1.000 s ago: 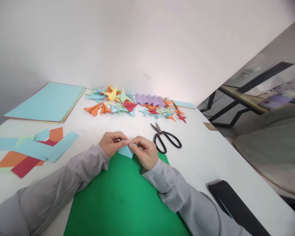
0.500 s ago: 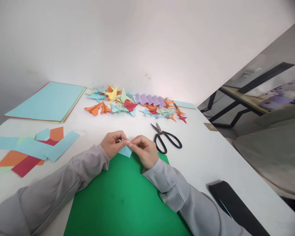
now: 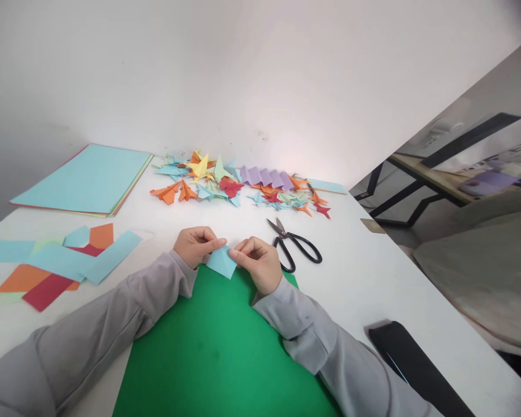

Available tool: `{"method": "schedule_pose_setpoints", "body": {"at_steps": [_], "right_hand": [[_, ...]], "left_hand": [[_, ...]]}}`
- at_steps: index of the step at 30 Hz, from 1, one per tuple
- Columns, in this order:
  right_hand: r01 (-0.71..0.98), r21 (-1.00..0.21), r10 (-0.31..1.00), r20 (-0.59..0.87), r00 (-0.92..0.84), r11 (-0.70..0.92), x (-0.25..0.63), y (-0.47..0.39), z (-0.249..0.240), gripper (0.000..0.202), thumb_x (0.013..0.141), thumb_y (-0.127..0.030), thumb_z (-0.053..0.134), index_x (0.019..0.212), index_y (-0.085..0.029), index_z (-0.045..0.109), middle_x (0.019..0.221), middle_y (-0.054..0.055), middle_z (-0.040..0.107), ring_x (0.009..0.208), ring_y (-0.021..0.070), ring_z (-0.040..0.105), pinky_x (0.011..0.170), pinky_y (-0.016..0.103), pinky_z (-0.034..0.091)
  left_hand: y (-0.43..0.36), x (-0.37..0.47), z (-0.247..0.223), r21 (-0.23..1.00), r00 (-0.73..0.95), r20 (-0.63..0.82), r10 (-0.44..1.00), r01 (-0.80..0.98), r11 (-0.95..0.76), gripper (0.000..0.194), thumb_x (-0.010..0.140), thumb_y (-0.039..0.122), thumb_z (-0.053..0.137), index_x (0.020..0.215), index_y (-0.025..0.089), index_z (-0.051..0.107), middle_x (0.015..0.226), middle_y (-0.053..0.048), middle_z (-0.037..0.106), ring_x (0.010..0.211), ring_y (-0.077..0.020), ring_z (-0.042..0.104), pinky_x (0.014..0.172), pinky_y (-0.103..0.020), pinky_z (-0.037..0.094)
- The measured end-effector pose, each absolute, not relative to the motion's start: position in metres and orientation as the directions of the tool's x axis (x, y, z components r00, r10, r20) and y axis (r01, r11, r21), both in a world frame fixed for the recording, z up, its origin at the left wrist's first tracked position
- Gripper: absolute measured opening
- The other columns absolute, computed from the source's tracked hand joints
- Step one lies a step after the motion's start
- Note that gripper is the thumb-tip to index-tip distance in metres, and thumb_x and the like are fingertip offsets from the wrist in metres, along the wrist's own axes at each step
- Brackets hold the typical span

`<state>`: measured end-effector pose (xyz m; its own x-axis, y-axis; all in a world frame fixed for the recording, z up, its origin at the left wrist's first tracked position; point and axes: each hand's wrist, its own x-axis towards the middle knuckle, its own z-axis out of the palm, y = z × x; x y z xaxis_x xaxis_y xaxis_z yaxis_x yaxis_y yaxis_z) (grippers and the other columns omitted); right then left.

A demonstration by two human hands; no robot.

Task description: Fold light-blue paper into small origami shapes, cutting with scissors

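Head view: small folded light-blue paper piece [image 3: 221, 263] is being held over far end of green rectangular sheet [image 3: 226, 341], btwn both hands; contact w/ sheet can't be told. Its upper L edge is being pinched by L hand [image 3: 195, 246], thumb closed on fingers; its R corner is being pinched by R hand [image 3: 260, 260], likewise closed, fingers curled.

Black-handled metal scissors [image 3: 283, 234], blades parted, are being kept just beyond R hand, near sheet's far R corner. White tabletop [image 3: 338, 278] is being left showing btwn scissors & long black flat object [image 3: 412, 359], near table's diagonal R edge. Along wall, multicolour folded paper shapes [image 3: 202, 168] & purple pleated paper [image 3: 267, 178] are being lined up. Coloured paper strips [image 3: 65, 260] are being spread at L, nearer than blue-topped paper stack [image 3: 87, 179]. B/w pattern on background bench [image 3: 443, 179] is being blurred, illegible.
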<state>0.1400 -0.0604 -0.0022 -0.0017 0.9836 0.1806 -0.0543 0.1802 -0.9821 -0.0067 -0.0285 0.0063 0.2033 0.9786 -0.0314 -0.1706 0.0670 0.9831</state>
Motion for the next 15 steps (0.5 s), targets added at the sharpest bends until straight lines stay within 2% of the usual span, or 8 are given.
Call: {"method": "schedule_pose_setpoints", "body": {"at_steps": [5,7,11,15], "right_hand": [[0.102,-0.985,0.986,0.125,-0.114,0.137,0.1421,-0.0600,-0.0019,0.026,0.068,-0.041,0.063,0.062,-0.017,0.054,0.043,-0.007,0.043,0.038,0.0062,0.036,0.039,0.021,0.028],[0.108,-0.985,0.989,0.123,-0.087,0.132,0.1426,-0.0595,-0.0023,0.028,0.069,-0.044,0.060,0.061,-0.017,0.054,0.040,-0.007,0.042,0.037,0.0062,0.035,0.038,0.020,0.027],[0.013,-0.995,0.995,0.095,0.038,0.094,0.1431,-0.0599,-0.0022,0.030,0.069,-0.046,0.059,0.063,-0.018,0.053,0.038,-0.008,0.042,0.034,0.0060,0.032,0.035,0.020,0.025],[0.076,-0.987,0.989,0.144,0.039,0.141,0.1429,-0.0622,0.0010,0.028,0.071,-0.045,0.057,0.063,-0.018,0.054,0.045,-0.006,0.044,0.041,0.0072,0.037,0.039,0.021,0.030]], "left_hand": [[-0.0317,-0.0049,0.0110,0.983,0.258,-0.038,0.965,-0.164,0.083,0.035,0.045,0.033,0.077,0.046,0.013,0.049,0.038,0.006,0.044,0.034,-0.0020,0.034,0.032,-0.016,0.023],[-0.0331,-0.0041,0.0123,0.977,0.274,-0.065,0.959,-0.177,0.116,0.032,0.046,0.034,0.076,0.053,0.013,0.053,0.041,0.006,0.048,0.036,-0.0033,0.039,0.033,-0.016,0.029],[-0.0349,-0.0036,0.0136,0.982,0.342,-0.061,0.938,-0.150,0.118,0.031,0.048,0.035,0.075,0.062,0.011,0.060,0.052,0.001,0.058,0.046,-0.0085,0.052,0.043,-0.021,0.044],[-0.0366,-0.0039,0.0129,0.995,0.335,0.004,0.942,-0.092,0.029,0.026,0.053,0.033,0.072,0.057,0.011,0.059,0.051,0.001,0.055,0.046,-0.0082,0.050,0.044,-0.022,0.044]]}}
